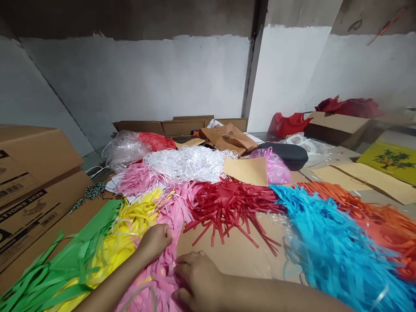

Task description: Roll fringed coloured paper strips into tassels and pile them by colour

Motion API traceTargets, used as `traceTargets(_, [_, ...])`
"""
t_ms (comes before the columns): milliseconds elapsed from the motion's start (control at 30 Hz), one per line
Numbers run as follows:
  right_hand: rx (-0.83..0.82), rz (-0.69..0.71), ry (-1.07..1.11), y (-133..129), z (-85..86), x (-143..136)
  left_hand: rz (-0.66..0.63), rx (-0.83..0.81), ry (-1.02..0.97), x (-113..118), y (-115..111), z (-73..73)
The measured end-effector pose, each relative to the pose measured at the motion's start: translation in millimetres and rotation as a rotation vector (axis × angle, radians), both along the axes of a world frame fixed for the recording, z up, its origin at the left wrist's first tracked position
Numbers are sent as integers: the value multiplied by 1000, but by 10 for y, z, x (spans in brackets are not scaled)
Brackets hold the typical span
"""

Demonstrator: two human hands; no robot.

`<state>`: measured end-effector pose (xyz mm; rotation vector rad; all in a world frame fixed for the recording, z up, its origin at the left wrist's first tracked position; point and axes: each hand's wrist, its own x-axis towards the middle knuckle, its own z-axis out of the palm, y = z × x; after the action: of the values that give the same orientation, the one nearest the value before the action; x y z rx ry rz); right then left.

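My left hand [156, 241] is closed into a fist on the pink paper strips [162, 264], right beside the yellow paper strips [130, 229]. My right hand [196, 277] rests lower down, fingers curled and pinching into the same pink strips at the edge of the bare brown cardboard [237, 255]. Green strips [61, 268] lie to the left of the yellow ones. A red pile [227, 203] sits just beyond my hands.
Blue strips [328, 242] and orange strips [373, 216] spread on the right. White shredded strips [188, 162] and more pink lie farther back, with plastic bags, brown paper bags and a black case [289, 154]. Cardboard boxes [29, 182] stand at left.
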<state>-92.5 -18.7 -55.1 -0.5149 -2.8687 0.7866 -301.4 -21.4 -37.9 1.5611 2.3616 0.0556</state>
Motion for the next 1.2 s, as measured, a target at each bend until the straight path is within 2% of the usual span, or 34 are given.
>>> traceTargets(100, [-8, -3, 35, 11, -35, -1, 18, 37, -54, -35, 4, -55])
traceTargets(300, [-13, -37, 55, 25, -42, 2, 23, 11, -222, -143, 23, -163])
traceTargets(433, [-52, -126, 122, 97, -22, -15, 11, 25, -341, -235, 38, -216])
traceTargets(600, [-45, -223, 209, 297, -33, -114, 73, 113, -536, -397, 45, -228])
traceTargets(833, [18, -120, 218, 441, -144, -278, 138, 121, -725, -516, 26, -156])
traceTargets(1033, [105, -114, 187, 510, -137, -420, 164, 145, -692, -472, 37, -43])
traceTargets(1200, [121, 8, 67, 576, -76, -482, 161, 235, -408, -362, 47, 18])
